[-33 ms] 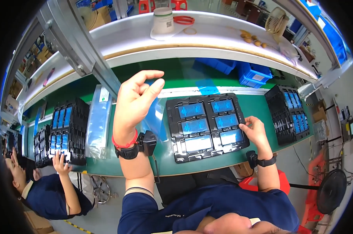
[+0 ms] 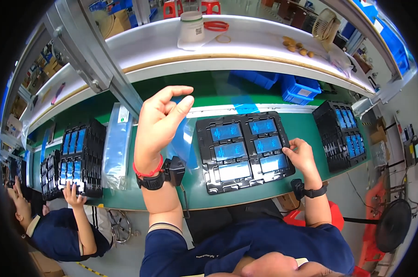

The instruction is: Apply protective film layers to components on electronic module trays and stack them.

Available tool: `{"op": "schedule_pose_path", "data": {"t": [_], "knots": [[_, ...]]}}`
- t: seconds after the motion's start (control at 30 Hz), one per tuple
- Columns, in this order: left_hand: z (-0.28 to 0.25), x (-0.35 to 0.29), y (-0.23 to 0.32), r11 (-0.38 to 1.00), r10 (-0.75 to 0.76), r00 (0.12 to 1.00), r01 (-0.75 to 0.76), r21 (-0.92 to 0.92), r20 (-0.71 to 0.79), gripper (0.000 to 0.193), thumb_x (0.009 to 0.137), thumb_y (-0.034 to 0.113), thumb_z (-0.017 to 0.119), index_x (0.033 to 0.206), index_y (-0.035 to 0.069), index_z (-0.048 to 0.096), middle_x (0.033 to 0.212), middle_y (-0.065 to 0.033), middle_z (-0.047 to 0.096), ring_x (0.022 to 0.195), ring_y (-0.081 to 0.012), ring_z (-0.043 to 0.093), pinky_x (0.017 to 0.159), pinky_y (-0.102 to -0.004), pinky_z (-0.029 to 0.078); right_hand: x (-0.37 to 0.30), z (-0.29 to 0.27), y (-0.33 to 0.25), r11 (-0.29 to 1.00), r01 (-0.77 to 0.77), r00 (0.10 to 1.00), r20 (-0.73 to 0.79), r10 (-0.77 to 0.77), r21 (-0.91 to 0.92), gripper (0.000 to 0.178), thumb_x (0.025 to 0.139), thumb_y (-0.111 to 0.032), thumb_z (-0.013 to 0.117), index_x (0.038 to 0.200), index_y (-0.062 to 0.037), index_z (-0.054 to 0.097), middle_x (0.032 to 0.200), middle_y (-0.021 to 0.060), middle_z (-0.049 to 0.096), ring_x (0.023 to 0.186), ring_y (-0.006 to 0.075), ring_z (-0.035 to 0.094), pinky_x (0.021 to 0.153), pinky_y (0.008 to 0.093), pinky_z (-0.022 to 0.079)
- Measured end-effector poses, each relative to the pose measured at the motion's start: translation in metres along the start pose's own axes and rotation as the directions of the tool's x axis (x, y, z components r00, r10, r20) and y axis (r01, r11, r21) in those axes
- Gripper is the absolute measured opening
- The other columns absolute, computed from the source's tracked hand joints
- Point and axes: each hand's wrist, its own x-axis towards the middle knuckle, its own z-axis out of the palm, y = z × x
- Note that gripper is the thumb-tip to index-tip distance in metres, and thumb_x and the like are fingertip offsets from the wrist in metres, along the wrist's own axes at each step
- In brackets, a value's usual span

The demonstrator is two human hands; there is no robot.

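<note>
A black plastic tray lies on the green bench in front of me. Its pockets hold several flat rectangular pieces with blue film; the nearest ones shine white with glare. My right hand pinches the tray's right edge, thumb on the rim. Raised above the bench, left of the tray, my left hand has its thumb and forefinger apart and the other fingers curled. I see nothing between them. Beneath that hand, a sheet of clear bluish film lies beside the tray.
Stacks of similar trays stand at right and left, where a co-worker's hand touches one. Clear plastic bags lie beside the left stack. Blue bins sit under the white shelf. A metal post rises at left.
</note>
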Motion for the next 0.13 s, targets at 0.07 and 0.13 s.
{"op": "schedule_pose_path", "data": {"t": [0.07, 0.13], "knots": [[0.000, 0.001, -0.002, 1.000, 0.017, 1.000, -0.018, 0.010, 0.008, 0.027, 0.086, 0.017, 0.064, 0.107, 0.000, 0.061, 0.052, 0.0108, 0.038, 0.048, 0.0015, 0.027, 0.045, -0.0194, 0.019, -0.001, -0.004, -0.009, 1.000, -0.020, 1.000, -0.007, 0.020, -0.013, 0.031, 0.069, -0.016, 0.073, 0.091, 0.0037, 0.063, 0.080, 0.0140, 0.062, 0.074, 0.0276, 0.060, 0.068, 0.0361, 0.048], [-0.001, 0.001, -0.003, 0.998, 0.045, 0.999, -0.046, 0.049, 0.018, 0.028, 0.087, 0.017, 0.063, 0.108, 0.000, 0.061, 0.050, 0.0105, 0.036, 0.048, 0.0007, 0.027, 0.046, -0.0208, 0.021, -0.002, -0.009, -0.016, 0.997, -0.058, 0.998, -0.036, 0.056, -0.055, 0.034, 0.068, -0.018, 0.075, 0.093, 0.0023, 0.063, 0.081, 0.0138, 0.062, 0.075, 0.0258, 0.061, 0.068, 0.0355, 0.048]]}}
